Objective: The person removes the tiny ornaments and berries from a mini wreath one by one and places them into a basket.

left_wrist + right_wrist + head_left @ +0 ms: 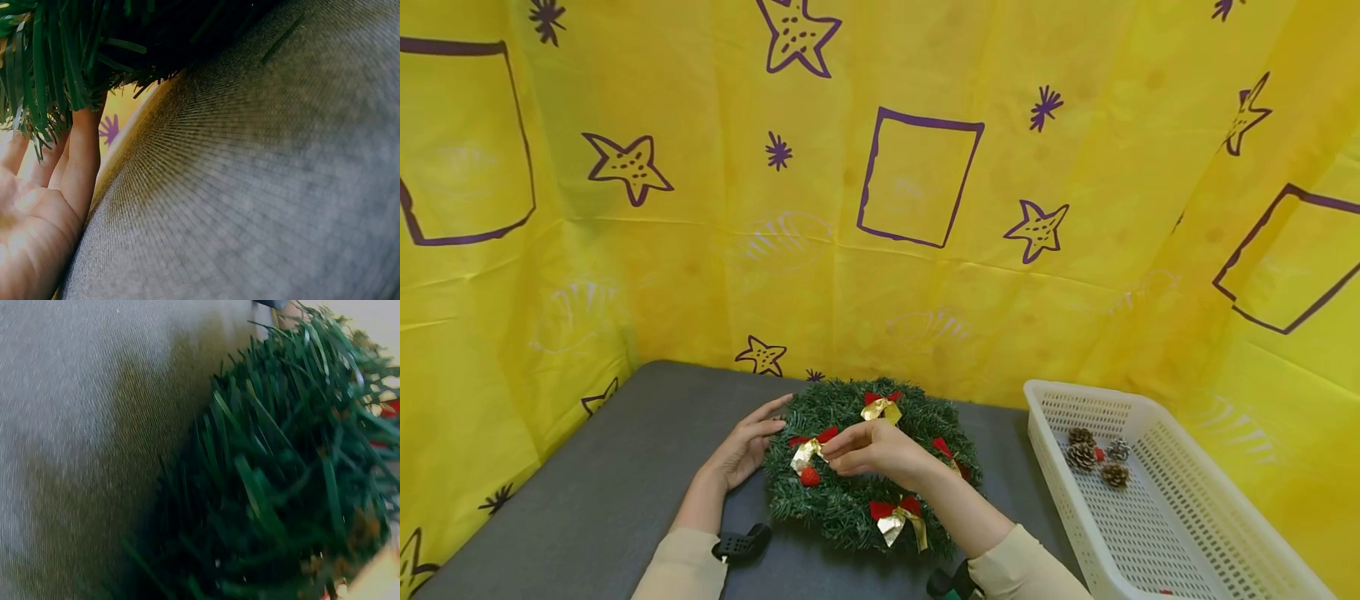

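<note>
A green pine wreath [842, 521] lies on the dark table. Several red-and-gold ribbon bows decorate it, including a front bow [892, 528] and a back bow [881, 407]. My left hand [747, 442] rests at the wreath's left edge; in the left wrist view its relaxed fingers [84, 150] reach in under the green needles. Over the wreath, my right hand [880, 454] pinches the right side of the left bow [805, 455] between thumb and fingers. Just below that bow sits a small red berry-like ornament [809, 477]. In the right wrist view, needles hide most of this hand.
On the right stands a white perforated plastic basket [1232, 521]. Several pine cones [1081, 456] and a small red piece [1100, 455] lie inside it. Grey tabletop [647, 450] stretches to the left, and a yellow patterned curtain [820, 292] hangs behind and at both sides.
</note>
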{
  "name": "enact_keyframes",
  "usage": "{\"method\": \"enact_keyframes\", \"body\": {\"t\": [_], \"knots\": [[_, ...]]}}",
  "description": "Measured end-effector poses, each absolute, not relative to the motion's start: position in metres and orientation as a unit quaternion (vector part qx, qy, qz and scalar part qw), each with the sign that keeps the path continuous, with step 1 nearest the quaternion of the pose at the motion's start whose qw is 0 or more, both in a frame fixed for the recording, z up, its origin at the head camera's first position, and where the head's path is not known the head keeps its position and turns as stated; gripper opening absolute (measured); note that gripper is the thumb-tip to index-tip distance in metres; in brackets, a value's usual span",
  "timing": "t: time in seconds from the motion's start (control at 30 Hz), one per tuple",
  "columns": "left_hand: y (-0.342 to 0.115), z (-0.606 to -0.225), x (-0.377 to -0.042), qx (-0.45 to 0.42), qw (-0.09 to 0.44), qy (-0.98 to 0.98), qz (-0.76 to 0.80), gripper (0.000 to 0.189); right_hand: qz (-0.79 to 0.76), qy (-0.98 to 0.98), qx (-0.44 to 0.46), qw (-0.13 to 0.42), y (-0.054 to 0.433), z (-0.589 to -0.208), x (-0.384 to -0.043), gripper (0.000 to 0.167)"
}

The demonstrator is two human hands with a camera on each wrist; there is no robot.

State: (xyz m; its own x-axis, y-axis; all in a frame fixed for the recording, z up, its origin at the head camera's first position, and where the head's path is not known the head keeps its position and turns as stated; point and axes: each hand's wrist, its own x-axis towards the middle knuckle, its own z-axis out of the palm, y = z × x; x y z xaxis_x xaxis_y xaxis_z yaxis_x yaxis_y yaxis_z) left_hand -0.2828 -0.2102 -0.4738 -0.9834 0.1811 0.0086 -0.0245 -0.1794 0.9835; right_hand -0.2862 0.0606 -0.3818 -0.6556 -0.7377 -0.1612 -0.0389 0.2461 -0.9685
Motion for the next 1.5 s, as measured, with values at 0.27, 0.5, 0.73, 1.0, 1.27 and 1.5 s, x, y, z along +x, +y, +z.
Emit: {"method": "enact_keyframes", "body": {"t": [0.27,0.5,0.73,1.0,1.27,1.5], "knots": [[-0.209,-0.473,-0.283,0.058,0.071,0.622,0.777,0.07,-0.548,0.723,-0.282,0.311,0.049,-0.388,-0.283,0.03],[-0.21,-0.473,-0.283,0.063,0.072,0.622,0.777,0.07,-0.535,0.737,-0.286,0.297,0.043,-0.391,-0.282,0.027],[-0.209,-0.474,-0.283,0.067,0.074,0.624,0.775,0.069,-0.521,0.746,-0.294,0.294,0.041,-0.395,-0.282,0.025],[-0.21,-0.474,-0.282,0.068,0.073,0.632,0.768,0.069,-0.511,0.758,-0.293,0.279,0.037,-0.398,-0.279,0.025],[-0.211,-0.475,-0.283,0.065,0.074,0.626,0.773,0.068,-0.47,0.791,-0.305,0.247,0.033,-0.396,-0.276,0.022],[-0.21,-0.474,-0.283,0.063,0.073,0.631,0.77,0.068,-0.453,0.804,-0.304,0.237,0.032,-0.395,-0.273,0.02]]}}
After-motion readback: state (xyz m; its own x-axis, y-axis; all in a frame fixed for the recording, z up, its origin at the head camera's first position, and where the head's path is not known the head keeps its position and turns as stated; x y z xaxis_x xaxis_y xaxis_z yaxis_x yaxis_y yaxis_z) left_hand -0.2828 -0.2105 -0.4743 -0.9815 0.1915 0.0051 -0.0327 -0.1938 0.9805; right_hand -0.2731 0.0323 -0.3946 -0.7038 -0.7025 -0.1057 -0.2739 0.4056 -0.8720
